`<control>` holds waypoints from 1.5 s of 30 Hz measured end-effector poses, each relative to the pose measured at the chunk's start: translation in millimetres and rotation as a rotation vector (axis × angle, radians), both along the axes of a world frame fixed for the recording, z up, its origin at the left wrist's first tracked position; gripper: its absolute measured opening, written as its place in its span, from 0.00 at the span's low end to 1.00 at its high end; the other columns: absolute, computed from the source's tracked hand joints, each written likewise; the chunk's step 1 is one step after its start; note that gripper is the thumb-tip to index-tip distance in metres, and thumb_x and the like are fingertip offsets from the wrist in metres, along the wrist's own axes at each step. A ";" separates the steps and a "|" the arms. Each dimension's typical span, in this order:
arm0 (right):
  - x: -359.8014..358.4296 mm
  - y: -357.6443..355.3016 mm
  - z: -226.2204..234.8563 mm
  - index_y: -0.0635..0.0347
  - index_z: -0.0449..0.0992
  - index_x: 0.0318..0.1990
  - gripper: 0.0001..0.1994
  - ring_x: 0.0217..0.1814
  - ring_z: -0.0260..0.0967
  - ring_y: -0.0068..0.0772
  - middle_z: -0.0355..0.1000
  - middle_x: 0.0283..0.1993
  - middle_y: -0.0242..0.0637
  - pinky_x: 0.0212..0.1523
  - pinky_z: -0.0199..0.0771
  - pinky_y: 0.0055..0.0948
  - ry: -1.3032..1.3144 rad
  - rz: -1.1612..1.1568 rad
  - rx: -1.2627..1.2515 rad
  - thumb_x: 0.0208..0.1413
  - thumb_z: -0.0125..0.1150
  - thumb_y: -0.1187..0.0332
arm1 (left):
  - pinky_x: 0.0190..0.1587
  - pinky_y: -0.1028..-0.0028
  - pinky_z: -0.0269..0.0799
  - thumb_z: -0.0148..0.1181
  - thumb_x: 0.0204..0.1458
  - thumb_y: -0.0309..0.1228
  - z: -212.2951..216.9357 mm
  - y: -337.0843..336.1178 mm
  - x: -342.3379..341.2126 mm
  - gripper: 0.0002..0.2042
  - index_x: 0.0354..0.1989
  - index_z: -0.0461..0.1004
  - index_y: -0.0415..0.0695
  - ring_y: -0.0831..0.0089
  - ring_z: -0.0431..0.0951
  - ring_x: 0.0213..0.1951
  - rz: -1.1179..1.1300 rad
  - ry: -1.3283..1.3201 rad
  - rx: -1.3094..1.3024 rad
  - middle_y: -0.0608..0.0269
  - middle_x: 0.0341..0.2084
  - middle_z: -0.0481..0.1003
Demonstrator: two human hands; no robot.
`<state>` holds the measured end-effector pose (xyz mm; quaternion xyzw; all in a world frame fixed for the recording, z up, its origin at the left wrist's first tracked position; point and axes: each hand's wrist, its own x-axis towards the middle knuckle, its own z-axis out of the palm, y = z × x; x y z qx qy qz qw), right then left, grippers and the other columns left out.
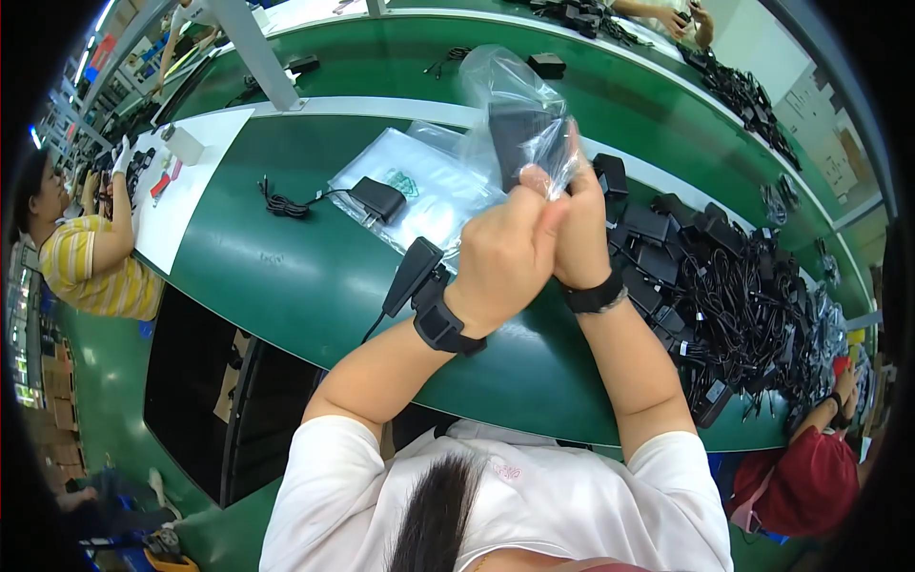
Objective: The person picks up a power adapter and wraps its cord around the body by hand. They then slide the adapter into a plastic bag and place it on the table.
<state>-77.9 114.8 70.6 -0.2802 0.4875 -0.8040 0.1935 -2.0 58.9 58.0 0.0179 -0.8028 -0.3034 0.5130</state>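
Both my hands are raised above the green table (286, 276) and pinch the lower edge of a clear plastic bag (510, 95). A black power adapter (519, 133) sits inside the bag. My left hand (510, 253) grips the bag from the left, my right hand (581, 224) from the right, and the two touch each other. Each wrist carries a black band. Under my left wrist lies another black adapter (412, 275) with its cord. A further adapter (378, 198) with a coiled cable rests beside a stack of clear bags (419, 186).
A large heap of black adapters and tangled cords (734, 286) fills the table's right side. A person in a yellow striped shirt (86, 257) sits at left, a person in red (810, 477) at lower right. Another person's hands (681, 19) work at the far table.
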 end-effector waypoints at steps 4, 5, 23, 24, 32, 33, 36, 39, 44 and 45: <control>-19.5 -3.1 -10.6 0.66 0.56 0.58 0.33 0.50 0.64 0.37 0.65 0.50 0.42 0.51 0.62 0.29 1.085 -0.511 0.132 0.44 0.65 0.68 | 0.16 0.67 0.61 0.58 0.48 0.29 3.8 6.2 -6.5 0.11 0.20 0.62 0.42 0.61 0.66 0.13 -0.057 0.140 -0.188 0.59 0.10 0.62; -23.7 -6.4 -13.5 0.66 0.56 0.58 0.33 0.50 0.64 0.37 0.65 0.50 0.42 0.51 0.62 0.29 1.085 -0.506 0.128 0.44 0.65 0.68 | 0.15 0.68 0.61 0.58 0.48 0.28 2.0 6.1 -10.3 0.12 0.19 0.60 0.42 0.63 0.66 0.14 -0.063 0.180 -0.236 0.59 0.10 0.62; -9.1 -2.8 -28.3 0.68 0.66 0.50 0.25 0.42 0.65 0.23 0.69 0.42 0.35 0.45 0.65 0.23 0.301 0.034 0.272 0.46 0.62 0.64 | 0.42 0.79 0.65 0.54 0.53 0.44 -30.8 -57.9 -21.7 0.19 0.43 0.69 0.39 0.80 0.69 0.38 -0.726 -0.154 1.121 0.66 0.35 0.72; -9.8 -5.0 -34.7 0.68 0.66 0.49 0.25 0.41 0.65 0.23 0.69 0.41 0.35 0.44 0.66 0.23 0.333 -0.026 0.174 0.46 0.63 0.63 | 0.43 0.78 0.65 0.50 0.55 0.45 -38.9 -48.2 -23.1 0.20 0.44 0.68 0.38 0.79 0.69 0.39 -0.722 -0.106 1.174 0.65 0.36 0.71; -14.0 -11.1 -56.0 0.72 0.65 0.48 0.22 0.51 0.61 0.49 0.62 0.50 0.53 0.50 0.63 0.37 0.756 -0.347 0.346 0.55 0.51 0.60 | 0.47 0.76 0.63 0.47 0.58 0.39 -46.2 -33.3 -12.7 0.18 0.48 0.64 0.35 0.77 0.68 0.43 -0.618 -0.051 1.008 0.62 0.42 0.69; -18.0 -10.6 -57.4 0.72 0.64 0.49 0.21 0.48 0.59 0.53 0.60 0.48 0.54 0.48 0.63 0.40 0.807 -0.336 0.341 0.57 0.48 0.61 | 0.46 0.77 0.64 0.49 0.57 0.36 -44.2 -39.1 -12.2 0.17 0.47 0.65 0.36 0.77 0.68 0.42 -0.691 -0.116 1.080 0.63 0.40 0.70; -23.7 -4.8 -55.8 0.68 0.59 0.56 0.24 0.51 0.60 0.49 0.58 0.53 0.53 0.53 0.60 0.34 1.101 -0.348 0.458 0.61 0.39 0.56 | 0.44 0.78 0.65 0.56 0.51 0.28 -36.9 -57.8 -3.6 0.13 0.45 0.69 0.38 0.79 0.70 0.39 -0.791 -0.226 1.248 0.66 0.37 0.72; -18.5 -5.3 -49.1 0.67 0.60 0.56 0.25 0.52 0.59 0.53 0.59 0.51 0.54 0.53 0.59 0.37 0.970 -0.188 0.484 0.62 0.35 0.54 | 0.42 0.77 0.67 0.60 0.45 0.22 -31.6 -57.4 -2.4 0.14 0.43 0.70 0.39 0.79 0.72 0.39 -0.859 -0.151 1.290 0.66 0.37 0.73; -12.7 -2.9 -37.7 0.67 0.61 0.56 0.22 0.51 0.58 0.54 0.60 0.48 0.52 0.53 0.59 0.36 1.018 -0.088 0.684 0.58 0.43 0.62 | 0.41 0.77 0.68 0.58 0.45 0.21 -35.9 -53.0 -3.2 0.12 0.40 0.71 0.39 0.78 0.73 0.37 -0.801 -0.154 1.356 0.66 0.35 0.74; -13.1 -3.4 -38.7 0.67 0.61 0.56 0.22 0.51 0.58 0.54 0.60 0.48 0.52 0.53 0.59 0.36 1.014 -0.086 0.682 0.58 0.43 0.62 | 0.40 0.76 0.69 0.58 0.45 0.21 -36.6 -53.5 -3.1 0.11 0.39 0.71 0.39 0.77 0.73 0.36 -0.796 -0.150 1.372 0.66 0.34 0.74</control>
